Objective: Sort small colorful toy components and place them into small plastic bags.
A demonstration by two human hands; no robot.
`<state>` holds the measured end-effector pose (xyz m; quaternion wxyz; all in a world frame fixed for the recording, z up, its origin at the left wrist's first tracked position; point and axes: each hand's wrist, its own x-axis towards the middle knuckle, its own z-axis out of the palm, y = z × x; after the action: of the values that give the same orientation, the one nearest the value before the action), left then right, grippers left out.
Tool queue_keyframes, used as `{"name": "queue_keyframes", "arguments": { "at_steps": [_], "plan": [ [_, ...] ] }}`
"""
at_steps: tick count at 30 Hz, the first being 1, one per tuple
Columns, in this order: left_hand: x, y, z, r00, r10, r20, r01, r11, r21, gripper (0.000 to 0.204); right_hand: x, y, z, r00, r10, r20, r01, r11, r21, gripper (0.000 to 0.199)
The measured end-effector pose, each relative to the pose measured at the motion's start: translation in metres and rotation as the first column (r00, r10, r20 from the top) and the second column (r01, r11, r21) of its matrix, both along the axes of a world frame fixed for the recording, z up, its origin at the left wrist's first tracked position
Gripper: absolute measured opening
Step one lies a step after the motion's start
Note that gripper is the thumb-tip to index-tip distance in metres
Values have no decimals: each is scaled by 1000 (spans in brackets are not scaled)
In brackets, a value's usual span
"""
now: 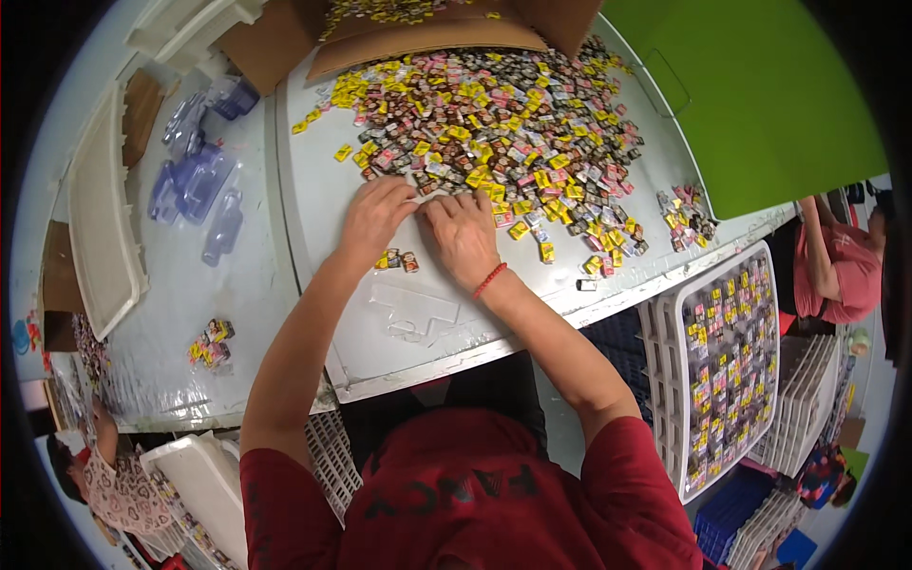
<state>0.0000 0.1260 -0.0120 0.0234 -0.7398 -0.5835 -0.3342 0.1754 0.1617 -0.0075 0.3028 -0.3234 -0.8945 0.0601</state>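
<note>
A wide heap of small flat packets [494,123] in yellow, brown, black and pink is spread over the white tabletop. My left hand [376,218] is at the heap's near edge, fingers curled together; what they pinch is hidden. Close beside it my right hand [462,233], with a red cord bracelet [490,277] at the wrist, has its fingers bent down among the packets. Their tips are covered, so any piece in them cannot be made out. Between my forearms lie a few loose packets [397,260]. Nearer me sits a clear plastic tray [414,312].
A cardboard box [427,59] opens toward the heap. On the left table lie clear plastic bottle shapes [204,185] and a small cluster of packets [212,344]. A white crate [676,380] of filled packs stands at right, below a green board [769,104]. People work at both sides.
</note>
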Motion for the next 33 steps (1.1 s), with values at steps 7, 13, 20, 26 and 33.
{"name": "queue_keyframes", "arguments": {
  "at_steps": [7,13,20,26,33],
  "plan": [
    [-11,-53,26,979,132,158,-121,990,-75,15,40,-8,-2,995,39,-95,-43,999,-32,14],
    [-14,-94,8,979,188,81,-181,980,-85,17,25,-19,10,967,185,-172,-205,973,-105,19],
    [-2,-108,9,977,171,129,-164,985,-57,17,142,89,20,929,-370,-2,369,928,55,15],
    [4,-102,8,976,178,123,-168,982,-86,15,135,100,1,853,-500,148,484,865,130,40],
    [9,-104,0,963,242,120,-236,970,-68,15,76,77,-10,835,-539,-112,547,836,56,31]
  ]
}}
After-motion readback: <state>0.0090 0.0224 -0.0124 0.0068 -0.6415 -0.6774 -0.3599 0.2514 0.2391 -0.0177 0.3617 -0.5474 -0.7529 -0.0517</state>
